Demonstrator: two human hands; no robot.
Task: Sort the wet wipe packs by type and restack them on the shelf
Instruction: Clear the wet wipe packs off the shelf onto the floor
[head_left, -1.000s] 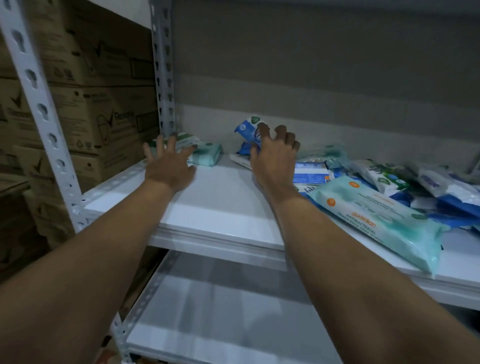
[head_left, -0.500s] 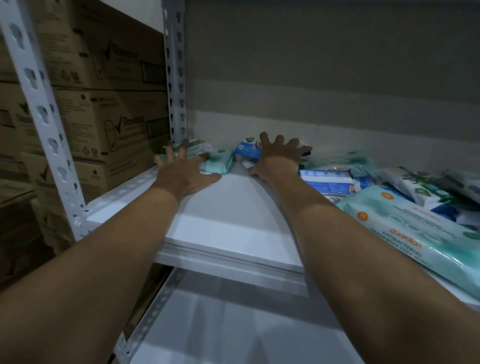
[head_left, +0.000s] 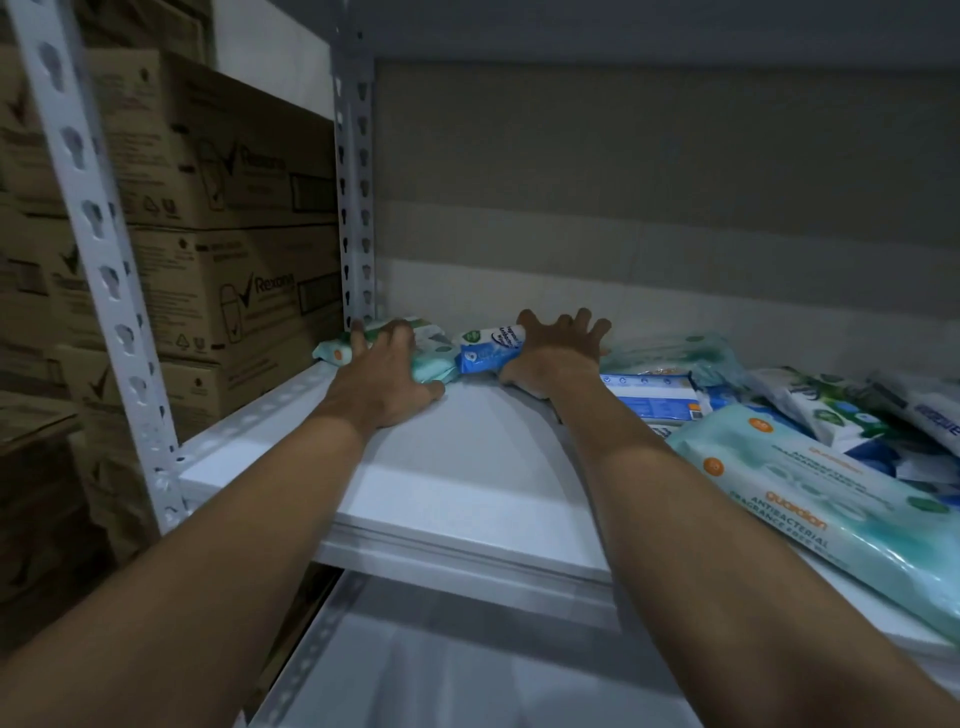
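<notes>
At the far left, brown cardboard boxes (head_left: 218, 218) are sitting stacked beside the rack, behind a white perforated upright (head_left: 98, 249) that is standing at the front corner, with a second upright (head_left: 355, 182) rising at the back corner. The white shelf (head_left: 467, 467) is stretching rightward from these posts. In its back left corner, pale green wet wipe packs (head_left: 431, 353) are lying against the rear post, and the left hand (head_left: 382, 384) is resting on top of them, fingers spread apart and lying over the packs with the thumb down on the shelf board; whether the fingertips are curling round the far edge cannot be told. Just to the right, touching the green packs, a blue and white pack (head_left: 491, 348) is lying tilted, and the right hand (head_left: 556, 356) is pressing on its right end with fingers splayed wide apart. Further right, a loose pile of mixed packs (head_left: 810, 405) is lying near the back wall, and a large teal Guardian pack (head_left: 831, 509) is lying at the shelf's front edge, beside the right forearm.
</notes>
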